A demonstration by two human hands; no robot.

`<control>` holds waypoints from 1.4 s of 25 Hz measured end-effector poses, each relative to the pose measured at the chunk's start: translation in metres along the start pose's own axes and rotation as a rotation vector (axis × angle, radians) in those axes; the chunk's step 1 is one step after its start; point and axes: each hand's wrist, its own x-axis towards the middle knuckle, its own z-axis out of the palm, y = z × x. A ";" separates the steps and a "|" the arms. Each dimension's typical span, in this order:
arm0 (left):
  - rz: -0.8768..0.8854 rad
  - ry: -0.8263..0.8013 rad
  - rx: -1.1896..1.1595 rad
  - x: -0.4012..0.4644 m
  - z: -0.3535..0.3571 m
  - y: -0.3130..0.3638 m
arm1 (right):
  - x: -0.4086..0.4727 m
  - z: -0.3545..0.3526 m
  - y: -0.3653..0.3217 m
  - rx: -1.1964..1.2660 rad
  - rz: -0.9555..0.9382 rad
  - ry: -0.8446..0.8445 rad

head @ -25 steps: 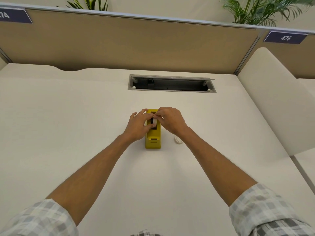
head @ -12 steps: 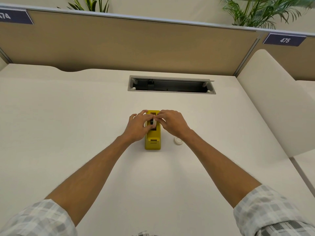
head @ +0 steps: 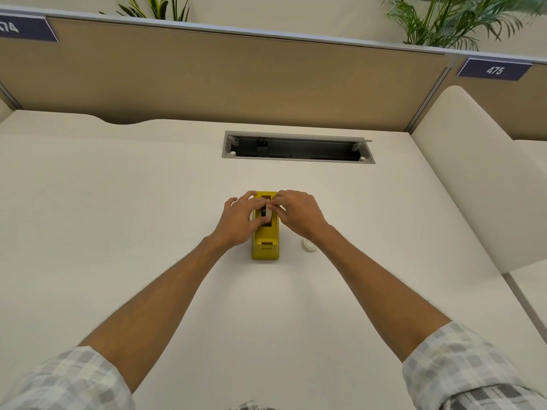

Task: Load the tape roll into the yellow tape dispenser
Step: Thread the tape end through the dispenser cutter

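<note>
The yellow tape dispenser (head: 265, 244) stands on the white desk, its cutter end toward me. A white tape roll (head: 268, 213) with a dark core sits edge-up in the dispenser's open slot. My left hand (head: 239, 220) is on the dispenser's left side, thumb and fingers curled against the roll. My right hand (head: 296, 213) comes in from the right and pinches the roll's top edge with its fingertips. The lower part of the roll is hidden inside the slot and behind my fingers.
A small white round piece (head: 308, 245) lies on the desk just right of the dispenser, under my right wrist. An open cable tray (head: 297, 147) is recessed farther back. A beige partition (head: 225, 75) closes the rear, and a rounded divider (head: 473, 184) stands on the right.
Both hands have stayed on the roll over the dispenser slot. The roll sits a little lower and more upright between my fingers than one second ago.
</note>
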 end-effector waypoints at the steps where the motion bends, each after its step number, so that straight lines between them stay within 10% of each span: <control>1: 0.000 0.001 0.000 0.000 -0.001 0.000 | 0.001 0.000 -0.001 0.000 0.008 0.003; 35: 0.110 -0.018 0.112 0.005 -0.003 -0.004 | -0.014 0.016 -0.019 -0.201 -0.067 0.274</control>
